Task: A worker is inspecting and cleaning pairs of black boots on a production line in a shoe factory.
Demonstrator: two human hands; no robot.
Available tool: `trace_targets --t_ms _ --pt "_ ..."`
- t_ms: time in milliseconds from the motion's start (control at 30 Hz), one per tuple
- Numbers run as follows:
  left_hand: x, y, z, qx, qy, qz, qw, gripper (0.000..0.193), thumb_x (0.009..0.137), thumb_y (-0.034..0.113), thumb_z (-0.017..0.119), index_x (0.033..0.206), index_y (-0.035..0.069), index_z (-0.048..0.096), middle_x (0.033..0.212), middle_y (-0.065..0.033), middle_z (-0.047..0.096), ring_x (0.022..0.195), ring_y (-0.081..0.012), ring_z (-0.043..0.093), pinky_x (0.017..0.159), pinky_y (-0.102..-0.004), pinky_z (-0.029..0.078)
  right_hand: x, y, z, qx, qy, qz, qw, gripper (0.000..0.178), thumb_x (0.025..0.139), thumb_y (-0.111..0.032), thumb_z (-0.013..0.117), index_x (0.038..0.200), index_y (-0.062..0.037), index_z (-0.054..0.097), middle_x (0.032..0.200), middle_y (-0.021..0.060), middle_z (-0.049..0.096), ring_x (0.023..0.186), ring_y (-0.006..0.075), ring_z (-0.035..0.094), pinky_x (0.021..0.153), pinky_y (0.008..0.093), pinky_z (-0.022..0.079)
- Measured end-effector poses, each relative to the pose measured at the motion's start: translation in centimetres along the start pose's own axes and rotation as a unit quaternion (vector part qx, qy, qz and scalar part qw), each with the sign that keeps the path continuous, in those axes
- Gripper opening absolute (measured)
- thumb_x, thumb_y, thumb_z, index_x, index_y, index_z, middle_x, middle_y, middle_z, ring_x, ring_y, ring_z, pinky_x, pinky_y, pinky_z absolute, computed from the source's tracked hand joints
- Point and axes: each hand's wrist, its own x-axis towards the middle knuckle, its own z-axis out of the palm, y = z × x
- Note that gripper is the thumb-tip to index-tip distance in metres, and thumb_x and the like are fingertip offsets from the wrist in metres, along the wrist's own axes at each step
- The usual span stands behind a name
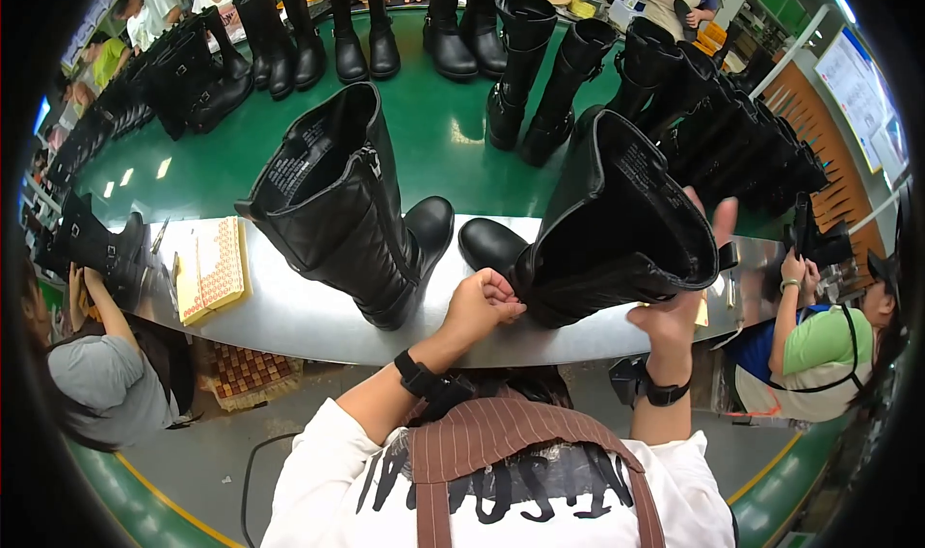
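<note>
Two tall black boots stand in front of me on the metal work edge. The left boot (332, 211) stands upright with its shaft mouth toward me, apart from my hands. My left hand (482, 302) is closed in a pinch at the ankle of the right boot (607, 221); whatever is between the fingertips is too small to make out. My right hand (679, 302) lies along the outer side of that boot's shaft, fingers stretched and thumb apart. The shaft hides part of its palm.
A yellow-edged stack of patterned paper (212, 269) lies left, with slim metal tools (159, 237) beside it. Across the green table (424, 163) stand rows of black boots (525, 66). Co-workers sit close at the left (106, 375) and right (819, 355); others work across the table.
</note>
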Motion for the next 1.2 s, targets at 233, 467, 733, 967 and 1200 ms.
trace_targets --t_ms 233,467,733,967,1200 --pt "1.3 -0.5 -1.0 -0.020 -0.094 -0.150 0.984 0.014 0.089 0.010 0.070 0.092 0.000 0.061 0.074 -0.0064 0.064 0.066 -0.0135 0.064 0.056 -0.0251 0.051 -7.4 6.6 -0.9 -0.112 -0.162 0.330 0.923 0.044 0.068 -0.004 0.086 0.108 0.0012 0.067 0.107 0.0055 0.068 0.100 0.0159 0.062 0.092 0.0310 0.049" --pt "-0.2 4.7 0.3 0.069 -0.167 -0.180 0.967 0.037 0.101 0.028 0.055 0.076 0.004 0.065 0.063 0.0014 0.056 0.054 -0.0069 0.048 0.049 -0.0218 0.035 -8.3 8.4 -1.4 -0.168 -0.136 0.255 0.943 0.042 0.072 -0.002 0.081 0.110 -0.0005 0.066 0.105 0.0073 0.068 0.097 0.0166 0.064 0.089 0.0320 0.051" --pt "-6.4 17.7 3.8 -0.058 -0.265 0.044 0.961 0.035 0.103 0.024 0.052 0.075 0.003 0.059 0.060 0.0022 0.046 0.051 -0.0053 0.038 0.047 -0.0215 0.027 -7.6 8.3 -0.2 -0.182 -0.085 0.217 0.955 0.048 0.072 -0.007 0.081 0.117 -0.0023 0.065 0.113 0.0096 0.068 0.103 0.0204 0.064 0.094 0.0348 0.050" --pt "-5.7 17.8 4.5 -0.072 -0.223 0.046 0.971 0.037 0.103 0.025 0.051 0.075 0.003 0.058 0.059 0.0042 0.043 0.052 -0.0050 0.035 0.048 -0.0223 0.028 -7.2 8.8 -0.9 -0.176 -0.142 0.258 0.939 0.054 0.072 -0.007 0.080 0.122 -0.0020 0.062 0.117 0.0106 0.067 0.109 0.0225 0.064 0.096 0.0346 0.049" --pt "-4.0 17.4 4.9 0.083 -0.215 0.100 0.968 0.036 0.103 0.030 0.052 0.085 0.003 0.068 0.059 0.0038 0.050 0.055 -0.0037 0.044 0.052 -0.0218 0.034 2.7 -6.7 -1.7 -0.350 0.006 -0.121 0.929 0.075 0.062 -0.023 0.061 0.132 0.0013 0.049 0.135 0.0188 0.044 0.123 0.0296 0.045 0.111 0.0436 0.030"
